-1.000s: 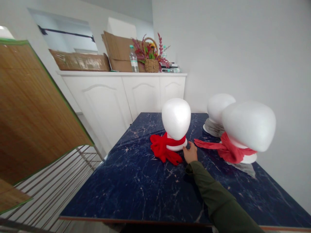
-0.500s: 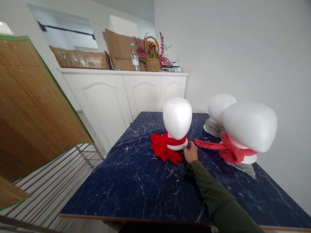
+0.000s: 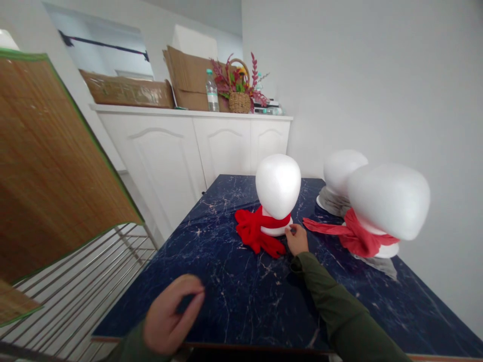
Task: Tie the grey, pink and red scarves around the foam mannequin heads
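Observation:
My right hand rests on the navy marble table top, its fingers at the white base of a foam mannequin head. A bright red scarf wraps that head's neck and bunches on the table to the left. My left hand hangs loosely curled above the table's front edge, holding nothing. To the right stands a nearer foam head wearing a red scarf, one end stretched towards my right hand. Behind it, a third foam head has grey cloth around its neck.
White cabinets stand beyond the table, topped by cardboard boxes, a water bottle and a wicker basket of flowers. A bamboo screen leans over a metal rack at the left. A wall runs along the right.
My left hand has come into view at the table's front edge. My right hand stays by the base, and the view has shifted slightly.

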Motion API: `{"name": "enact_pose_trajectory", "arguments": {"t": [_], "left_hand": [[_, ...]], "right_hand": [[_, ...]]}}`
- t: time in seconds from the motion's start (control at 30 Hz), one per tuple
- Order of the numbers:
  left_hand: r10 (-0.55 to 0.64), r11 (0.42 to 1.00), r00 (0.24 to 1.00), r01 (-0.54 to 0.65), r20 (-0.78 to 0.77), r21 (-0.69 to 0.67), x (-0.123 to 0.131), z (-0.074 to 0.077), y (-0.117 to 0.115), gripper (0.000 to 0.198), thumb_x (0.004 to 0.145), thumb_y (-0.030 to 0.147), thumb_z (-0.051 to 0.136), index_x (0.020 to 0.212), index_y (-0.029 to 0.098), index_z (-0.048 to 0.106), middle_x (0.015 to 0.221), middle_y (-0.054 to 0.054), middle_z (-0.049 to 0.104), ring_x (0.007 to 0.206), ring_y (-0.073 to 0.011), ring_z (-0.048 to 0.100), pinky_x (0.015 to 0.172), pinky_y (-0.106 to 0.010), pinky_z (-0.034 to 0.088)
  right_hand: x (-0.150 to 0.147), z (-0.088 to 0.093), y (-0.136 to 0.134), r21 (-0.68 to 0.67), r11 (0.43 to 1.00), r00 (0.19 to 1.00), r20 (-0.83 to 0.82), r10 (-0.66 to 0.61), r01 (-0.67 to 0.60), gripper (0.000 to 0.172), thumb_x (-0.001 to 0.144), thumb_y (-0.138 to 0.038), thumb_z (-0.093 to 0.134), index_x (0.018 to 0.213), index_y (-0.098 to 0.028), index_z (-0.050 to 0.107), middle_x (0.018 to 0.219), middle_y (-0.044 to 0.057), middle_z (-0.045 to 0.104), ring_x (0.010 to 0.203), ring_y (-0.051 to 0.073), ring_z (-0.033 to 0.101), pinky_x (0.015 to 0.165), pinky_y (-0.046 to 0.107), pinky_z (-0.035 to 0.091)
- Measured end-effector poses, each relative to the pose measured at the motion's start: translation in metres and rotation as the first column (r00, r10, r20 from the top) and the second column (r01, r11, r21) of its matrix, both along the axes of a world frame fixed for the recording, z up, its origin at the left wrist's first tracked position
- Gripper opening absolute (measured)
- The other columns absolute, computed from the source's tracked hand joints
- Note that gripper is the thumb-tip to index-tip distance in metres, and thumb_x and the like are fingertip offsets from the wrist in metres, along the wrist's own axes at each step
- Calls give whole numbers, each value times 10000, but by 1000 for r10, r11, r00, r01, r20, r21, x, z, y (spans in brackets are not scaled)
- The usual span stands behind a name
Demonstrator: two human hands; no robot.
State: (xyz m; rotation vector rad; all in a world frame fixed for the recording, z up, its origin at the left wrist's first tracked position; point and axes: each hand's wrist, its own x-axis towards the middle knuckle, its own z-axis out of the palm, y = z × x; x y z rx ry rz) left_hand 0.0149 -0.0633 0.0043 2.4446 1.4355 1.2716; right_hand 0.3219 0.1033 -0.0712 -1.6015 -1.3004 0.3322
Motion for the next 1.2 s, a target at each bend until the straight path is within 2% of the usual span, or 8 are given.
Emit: {"name": "enact_pose_trajectory", "arguments": {"t": [0.1,0.23,0.33,0.57,0.77,0.93,1.07,1.2], "left_hand": [[-123,988,985,110,-121,-112,45,-14,81,180,785,257,415,895,172,529,842,-55,589,796,-153,543,740,-290,448],[64,989,972,-92,-228,-119,82,-40,174,434,725,350,481,1068,87,499,1129,-164,512,1054,-257,454,918,-401,334],[190,954,964,-226,-187,-197,81,-53,204,354,713,359,491,982,137,553,1197,-149,473,1128,-304,382,935,-498,257],[9,929,967,86,254,-359,67,-58,207,194,721,360,461,770,178,510,767,-52,599,765,-205,565,770,-386,404],[-19,793,677,459,736,-402,88,-57,204,283,665,434,507,749,175,432,551,28,534,407,-111,496,427,-238,400],[38,760,566,519,823,-392,87,-59,209,292,588,351,585,759,147,464,520,33,541,368,-76,464,389,-196,374],[175,807,514,413,839,-422,69,-59,224,247,599,247,569,800,140,474,406,81,455,316,-58,398,348,-169,323],[275,836,486,305,829,-456,58,-62,238,228,580,153,569,792,142,487,435,63,489,340,-68,432,364,-179,358]], "right_hand": [[1,-2,0,6,1000,1000,-31,-4,4,349,673,-324,472,936,-103,532,917,139,524,759,186,524,758,321,418],[1,-3,0,47,998,999,-44,-28,30,282,675,-323,472,855,-116,537,847,113,549,678,164,524,694,297,424],[0,0,0,73,997,999,-11,-31,32,191,689,-341,460,685,-159,516,685,48,544,614,155,500,611,274,404],[-29,20,-25,-9,976,967,134,219,-220,317,776,-394,388,567,-176,486,528,-13,466,529,121,428,519,237,314],[-91,26,-37,6,963,933,250,258,-268,321,652,-433,572,832,-169,540,807,43,559,725,156,489,641,250,358],[-102,21,-22,-76,981,932,309,192,-177,190,698,-356,512,642,-178,481,618,5,512,578,125,444,549,240,317],[-77,14,-15,-8,982,982,3,190,-190,155,716,-331,456,675,-184,478,610,-7,532,553,116,461,537,239,343],[-48,7,-6,7,996,887,-453,84,-91,221,668,-387,495,749,-185,451,567,-27,529,477,112,476,471,235,376]]}}
